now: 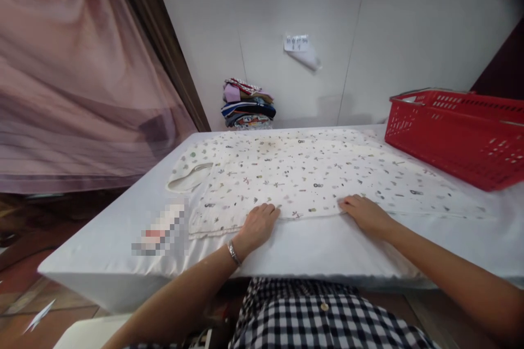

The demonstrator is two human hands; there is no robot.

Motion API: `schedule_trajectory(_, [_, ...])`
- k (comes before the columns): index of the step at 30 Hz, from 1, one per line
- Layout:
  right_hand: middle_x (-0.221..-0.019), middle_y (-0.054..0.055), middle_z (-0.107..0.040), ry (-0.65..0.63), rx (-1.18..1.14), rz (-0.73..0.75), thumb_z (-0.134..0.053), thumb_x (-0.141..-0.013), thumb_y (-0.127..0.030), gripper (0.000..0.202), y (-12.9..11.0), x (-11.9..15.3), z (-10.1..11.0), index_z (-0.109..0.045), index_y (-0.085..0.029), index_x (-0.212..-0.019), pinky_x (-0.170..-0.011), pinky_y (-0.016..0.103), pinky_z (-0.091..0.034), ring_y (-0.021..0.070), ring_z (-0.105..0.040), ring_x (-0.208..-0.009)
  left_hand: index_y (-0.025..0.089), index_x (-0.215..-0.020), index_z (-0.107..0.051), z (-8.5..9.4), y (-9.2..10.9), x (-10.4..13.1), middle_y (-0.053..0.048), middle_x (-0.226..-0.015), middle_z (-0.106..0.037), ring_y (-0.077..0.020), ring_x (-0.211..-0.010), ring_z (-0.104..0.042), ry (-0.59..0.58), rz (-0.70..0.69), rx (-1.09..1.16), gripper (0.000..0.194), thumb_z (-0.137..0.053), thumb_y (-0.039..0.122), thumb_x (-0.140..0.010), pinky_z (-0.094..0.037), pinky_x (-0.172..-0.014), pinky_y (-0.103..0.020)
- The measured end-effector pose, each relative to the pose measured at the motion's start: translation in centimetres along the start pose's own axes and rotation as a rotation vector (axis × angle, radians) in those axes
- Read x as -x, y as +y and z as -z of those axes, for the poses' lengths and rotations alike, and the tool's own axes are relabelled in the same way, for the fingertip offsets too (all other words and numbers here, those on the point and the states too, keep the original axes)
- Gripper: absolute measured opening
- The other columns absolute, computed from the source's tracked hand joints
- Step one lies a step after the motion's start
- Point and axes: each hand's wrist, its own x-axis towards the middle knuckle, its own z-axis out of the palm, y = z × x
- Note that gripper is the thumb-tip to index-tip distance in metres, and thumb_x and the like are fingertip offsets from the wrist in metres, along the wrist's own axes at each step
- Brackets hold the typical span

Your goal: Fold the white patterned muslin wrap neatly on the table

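Observation:
A white garment with a small scattered print lies spread flat across the table, with a folded cuff-like opening at its left end. At its near edge, my left hand has its fingers curled closed on the cloth. Farther right along the same edge, my right hand pinches the fabric between thumb and fingers. The undersides of both hands are hidden, and a faint brownish patch shows near the garment's far edge.
The white-covered table stands against a pale wall. A red plastic basket sits at the right, and a stack of folded clothes at the back. A pixelated object lies on the left, beside a pink curtain.

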Motion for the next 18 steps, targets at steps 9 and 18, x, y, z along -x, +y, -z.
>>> schedule_trajectory(9, [-0.103, 0.009, -0.064, 0.111, -0.050, 0.038, -0.038, -0.087, -0.003, 0.039, -0.2, 1.9, -0.3, -0.066, -0.017, -0.109, -0.075, 0.032, -0.046, 0.0207, -0.056, -0.089, 0.018, -0.086, -0.060, 0.6, 0.1, 0.8, -0.005, -0.092, -0.058, -0.0203, -0.090, -0.051, 0.022, 0.055, 0.018, 0.025, -0.040, 0.002, -0.088, -0.044, -0.073, -0.032])
schedule_trajectory(18, [-0.100, 0.009, -0.065, 0.164, -0.077, 0.088, -0.037, -0.085, -0.003, 0.039, -1.7, 2.5, -1.6, -0.067, -0.019, -0.105, -0.072, 0.032, -0.047, 0.0197, -0.057, -0.084, 0.019, -0.090, -0.061, -1.0, -1.1, 3.1, -0.004, -0.092, -0.060, -0.0193, -0.087, -0.053, 0.101, -0.033, 0.140, 0.030, -0.037, 0.001, -0.086, -0.046, -0.075, -0.032])
